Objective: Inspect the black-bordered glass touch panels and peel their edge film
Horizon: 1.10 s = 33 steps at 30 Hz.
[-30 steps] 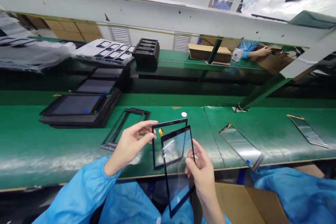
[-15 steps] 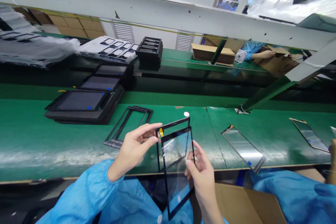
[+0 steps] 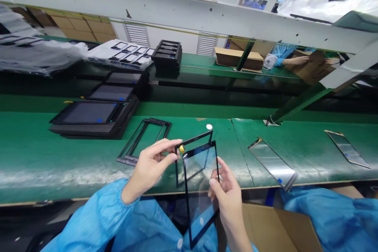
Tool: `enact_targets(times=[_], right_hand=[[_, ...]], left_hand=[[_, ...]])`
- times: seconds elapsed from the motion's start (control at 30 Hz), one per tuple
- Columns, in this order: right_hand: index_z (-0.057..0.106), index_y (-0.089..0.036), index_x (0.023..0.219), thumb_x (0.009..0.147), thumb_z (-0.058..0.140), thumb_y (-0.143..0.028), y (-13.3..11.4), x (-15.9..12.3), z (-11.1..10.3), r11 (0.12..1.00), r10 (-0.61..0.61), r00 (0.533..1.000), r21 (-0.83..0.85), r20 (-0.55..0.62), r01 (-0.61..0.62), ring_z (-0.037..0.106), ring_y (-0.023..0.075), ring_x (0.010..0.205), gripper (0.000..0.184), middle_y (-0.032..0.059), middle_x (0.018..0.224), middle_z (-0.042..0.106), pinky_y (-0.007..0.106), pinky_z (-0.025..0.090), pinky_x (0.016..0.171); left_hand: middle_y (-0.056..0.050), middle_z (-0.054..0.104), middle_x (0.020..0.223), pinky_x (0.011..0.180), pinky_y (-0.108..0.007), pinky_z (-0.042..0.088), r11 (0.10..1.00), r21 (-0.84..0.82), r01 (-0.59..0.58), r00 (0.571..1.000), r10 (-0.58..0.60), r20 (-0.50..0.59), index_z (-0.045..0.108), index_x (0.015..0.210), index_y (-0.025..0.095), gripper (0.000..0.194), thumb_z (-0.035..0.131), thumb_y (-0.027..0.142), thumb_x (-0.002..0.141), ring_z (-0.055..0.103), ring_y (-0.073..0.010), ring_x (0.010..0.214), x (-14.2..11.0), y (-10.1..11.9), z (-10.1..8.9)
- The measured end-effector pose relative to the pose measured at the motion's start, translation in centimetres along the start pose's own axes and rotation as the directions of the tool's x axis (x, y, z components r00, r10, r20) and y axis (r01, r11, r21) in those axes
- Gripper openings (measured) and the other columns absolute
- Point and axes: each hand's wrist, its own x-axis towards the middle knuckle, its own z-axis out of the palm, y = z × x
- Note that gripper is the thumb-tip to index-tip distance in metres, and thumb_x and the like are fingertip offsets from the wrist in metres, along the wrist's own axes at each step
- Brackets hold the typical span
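My left hand (image 3: 156, 165) pinches the upper left corner of a thin black frame (image 3: 193, 138) between thumb and fingers. In front of that frame, my right hand (image 3: 226, 189) grips a black-bordered clear glass panel (image 3: 201, 197) by its right edge. The panel stands tilted and overlaps the frame, and I cannot tell whether the two touch. A small yellow tab (image 3: 182, 149) shows at the panel's upper left, close to my left fingertips. Left of my hands, more black frames (image 3: 144, 138) lie overlapping on the green bench.
Dark screens lie on a black tray stack (image 3: 88, 126) at the left. Two glass panels (image 3: 273, 163) rest on the green bench (image 3: 206, 185) at the right. A white beam crosses above. An open cardboard box (image 3: 277, 224) stands below the edge. Another person's hands work at the back right.
The frame in my left hand has tilted slightly, its lower edge now higher behind the glass panel. Both hands keep their grips, and the view has shifted a little.
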Motion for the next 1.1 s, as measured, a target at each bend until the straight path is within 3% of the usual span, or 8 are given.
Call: enact_targets(times=[0.2,0.6,0.77,1.1], right_hand=[[0.065,-0.027,0.145,0.085,0.090,-0.046,0.1,-0.1,-0.6,1.000,0.015,1.000,-0.015,0.004,-0.015,0.057,0.0090,0.050,0.068,-0.0008,0.091,0.067,0.023,0.049,0.044],[0.064,-0.028,0.147,0.088,0.088,-0.043,0.5,0.1,-1.1,0.999,0.001,1.000,-0.037,0.011,0.000,0.059,0.0091,0.051,0.066,-0.0009,0.093,0.068,0.024,0.050,0.045],[0.066,-0.027,0.145,0.086,0.089,-0.044,0.5,0.0,-1.1,0.999,-0.005,1.000,-0.046,-0.002,0.005,0.058,0.0098,0.051,0.065,-0.0004,0.091,0.068,0.025,0.051,0.045],[0.064,-0.027,0.147,0.086,0.090,-0.045,1.1,0.0,-1.3,0.999,0.025,1.000,-0.035,0.012,-0.025,0.059,0.0100,0.051,0.068,0.0000,0.093,0.068,0.025,0.051,0.045]], left_hand=[[-0.003,0.072,0.095,0.074,-0.020,0.060,0.998,0.061,0.003,0.997,-0.007,0.078,0.085,0.123,0.035,0.035,0.077,0.016,0.095,0.070,-0.0147,0.085,-0.6,-0.6,-0.4],[-0.005,0.069,0.098,0.076,-0.025,0.060,0.997,0.050,0.053,0.994,-0.058,0.097,0.084,0.127,0.033,0.033,0.077,0.024,0.096,0.068,-0.0181,0.089,-0.8,-1.2,-0.4],[-0.005,0.070,0.101,0.075,-0.025,0.063,0.993,-0.007,0.118,0.991,-0.117,0.072,0.084,0.126,0.033,0.034,0.079,0.024,0.093,0.069,-0.0192,0.091,-0.8,-1.2,-0.1],[-0.007,0.073,0.097,0.074,-0.027,0.065,0.995,-0.005,0.103,0.995,-0.103,-0.006,0.087,0.119,0.026,0.031,0.081,0.025,0.089,0.070,-0.0194,0.085,-0.6,-0.6,0.3]])
